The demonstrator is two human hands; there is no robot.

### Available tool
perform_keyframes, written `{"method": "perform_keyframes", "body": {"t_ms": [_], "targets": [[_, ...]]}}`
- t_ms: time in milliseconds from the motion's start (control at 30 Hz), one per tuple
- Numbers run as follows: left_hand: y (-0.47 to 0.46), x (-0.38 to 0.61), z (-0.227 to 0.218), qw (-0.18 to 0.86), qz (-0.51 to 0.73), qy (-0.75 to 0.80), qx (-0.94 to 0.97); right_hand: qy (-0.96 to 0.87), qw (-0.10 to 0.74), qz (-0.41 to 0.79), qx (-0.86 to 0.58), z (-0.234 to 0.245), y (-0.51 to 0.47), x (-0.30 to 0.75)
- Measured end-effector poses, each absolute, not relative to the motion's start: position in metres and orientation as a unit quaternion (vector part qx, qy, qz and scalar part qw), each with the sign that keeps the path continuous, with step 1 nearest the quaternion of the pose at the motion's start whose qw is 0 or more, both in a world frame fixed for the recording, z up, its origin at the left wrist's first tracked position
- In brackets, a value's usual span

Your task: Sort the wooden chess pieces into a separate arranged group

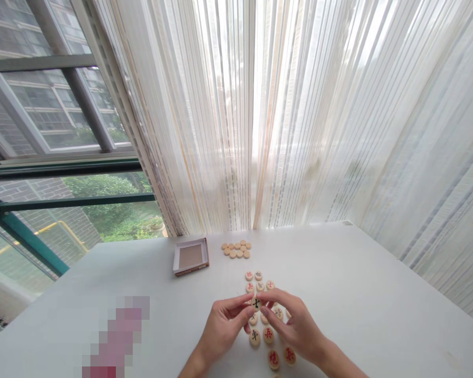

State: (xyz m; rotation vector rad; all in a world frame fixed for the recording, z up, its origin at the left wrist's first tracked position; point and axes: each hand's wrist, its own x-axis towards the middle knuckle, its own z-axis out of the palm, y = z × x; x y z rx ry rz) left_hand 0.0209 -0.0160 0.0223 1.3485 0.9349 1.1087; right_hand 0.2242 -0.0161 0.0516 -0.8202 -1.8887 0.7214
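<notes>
Both my hands meet over a white table and pinch one round wooden game piece with a black character. My left hand grips it from the left with thumb and fingertips. My right hand grips it from the right. Under and around my hands lie several more wooden pieces face up, marked in red or black. A few more pieces lie just beyond my fingers.
A cluster of blank-faced wooden pieces lies farther back. Left of it sits a shallow open cardboard box. Striped sheer curtains hang behind the table, with a window at left. A blurred pink patch covers the near-left tabletop.
</notes>
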Motion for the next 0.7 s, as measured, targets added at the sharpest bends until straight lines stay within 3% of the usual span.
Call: {"method": "perform_keyframes", "body": {"t_ms": [700], "targets": [[-0.0221, 0.0248, 0.0310, 0.493, 0.447, 0.427, 0.612, -0.761, 0.441, 0.315, -0.358, 0.0470, -0.0143, 0.2254]]}}
